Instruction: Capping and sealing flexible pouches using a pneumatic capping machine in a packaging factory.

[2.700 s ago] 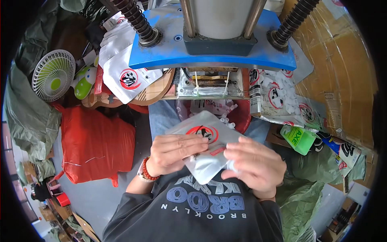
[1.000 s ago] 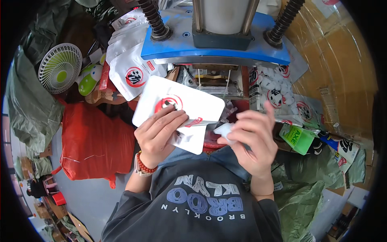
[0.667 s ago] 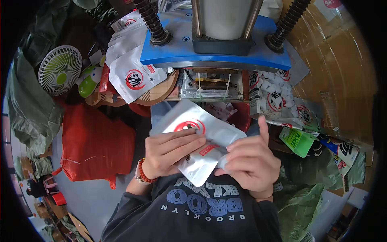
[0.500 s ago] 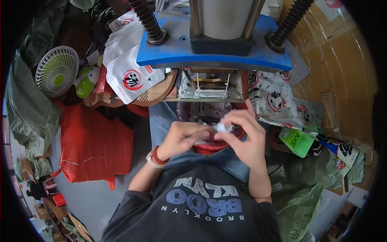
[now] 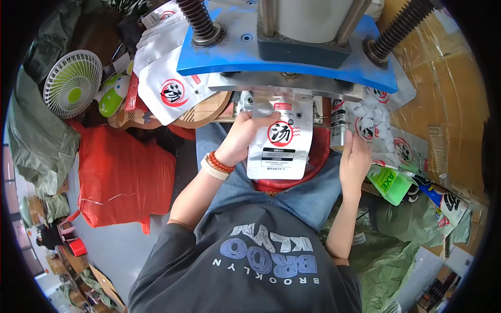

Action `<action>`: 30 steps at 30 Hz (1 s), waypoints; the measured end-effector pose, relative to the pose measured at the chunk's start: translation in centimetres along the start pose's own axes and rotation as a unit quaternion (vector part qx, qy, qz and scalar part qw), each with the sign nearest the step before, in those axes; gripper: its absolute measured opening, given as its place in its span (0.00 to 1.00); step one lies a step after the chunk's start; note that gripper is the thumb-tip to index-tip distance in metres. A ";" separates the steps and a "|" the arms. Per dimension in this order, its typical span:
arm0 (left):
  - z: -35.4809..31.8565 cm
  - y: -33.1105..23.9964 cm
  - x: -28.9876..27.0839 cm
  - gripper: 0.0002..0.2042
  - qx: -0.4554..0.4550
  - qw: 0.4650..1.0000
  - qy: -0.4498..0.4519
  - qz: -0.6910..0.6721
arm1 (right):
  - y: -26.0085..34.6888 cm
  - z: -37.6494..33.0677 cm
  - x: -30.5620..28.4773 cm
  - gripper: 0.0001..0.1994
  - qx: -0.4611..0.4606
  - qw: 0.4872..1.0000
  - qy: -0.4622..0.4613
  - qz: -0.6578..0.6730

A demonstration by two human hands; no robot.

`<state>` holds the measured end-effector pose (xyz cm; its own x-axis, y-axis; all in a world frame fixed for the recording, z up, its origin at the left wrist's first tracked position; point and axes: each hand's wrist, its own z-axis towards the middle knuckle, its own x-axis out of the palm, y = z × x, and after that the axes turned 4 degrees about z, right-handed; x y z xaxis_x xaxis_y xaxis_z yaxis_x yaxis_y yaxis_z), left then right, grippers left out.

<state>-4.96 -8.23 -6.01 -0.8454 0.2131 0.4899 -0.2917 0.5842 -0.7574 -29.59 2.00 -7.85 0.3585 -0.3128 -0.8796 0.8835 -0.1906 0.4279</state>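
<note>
My left hand pinches the upper left side of a flat silver-white pouch with a red ring printed on it. The pouch's top end reaches up under the steel plate of a blue press, so that end is partly hidden. Away to the right, my right hand has its fingers stretched out at the near edge of a heap of small white plastic pieces lying on more pouches. Nothing shows in that hand, though its fingertips are partly hard to make out against the heap.
A red basin sits between my knees, below the held pouch. Stacked pouches lie at the left, near a small fan and a red bag. Cardboard stands along the right, by a green scoop-like container.
Both hands were together over the basin with a small white piece between them. Now the left holds a pouch at the press, and the right has moved right to the white pieces.
</note>
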 end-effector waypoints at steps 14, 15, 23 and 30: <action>-5.6 1.2 -13.7 0.25 0.378 0.509 -0.275 0.723 | 4.3 -2.8 -5.8 0.15 -0.080 0.858 -0.131 0.490; -6.5 0.9 -13.4 0.20 0.396 0.589 -0.288 0.643 | 5.5 -2.9 -6.6 0.15 -0.135 0.859 -0.141 0.473; -11.0 -0.1 -3.5 0.20 0.515 0.568 -0.204 0.609 | 11.9 -0.8 -2.5 0.16 -0.314 0.869 -0.065 0.378; -11.7 -1.4 -1.6 0.11 0.529 0.659 0.021 0.535 | 12.7 -1.6 -8.2 0.16 -0.344 0.828 0.008 0.443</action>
<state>2.05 -0.23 -0.71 -0.8140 0.0938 -0.5733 0.2937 -0.7849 -0.5456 -20.81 3.66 4.45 0.9565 -0.0327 -0.2900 0.2329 0.6842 0.6911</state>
